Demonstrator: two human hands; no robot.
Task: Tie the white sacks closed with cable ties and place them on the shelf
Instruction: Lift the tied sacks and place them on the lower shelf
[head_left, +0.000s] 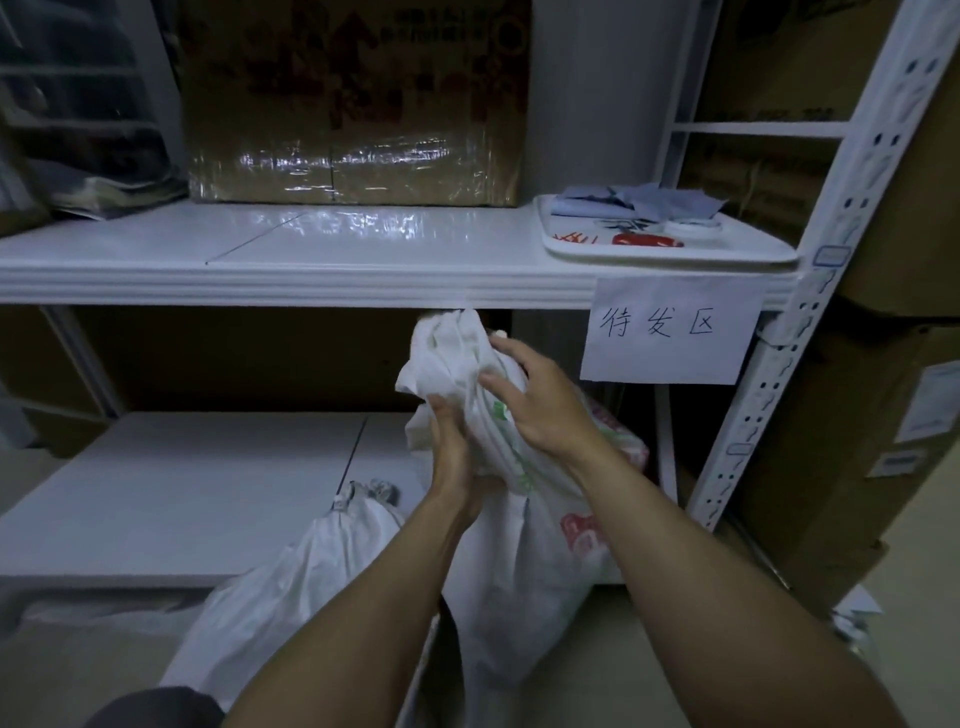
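Bunching the neck of the white sack (519, 582) with left hand (453, 457) and right hand (537, 415), fingers (498, 383) grasping the cloth; next, likely cinching a cable tie there.

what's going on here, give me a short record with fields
left hand: grips the bunched neck of the printed sack
right hand: fingers wrapped over the same neck, higher up
printed sack: upright, in front of the lower shelf, no tie seen on it
second sack: to its left, lower, neck bunched closed
upper shelf: cardboard box, tray with blue cloths, paper sign hanging from the front edge
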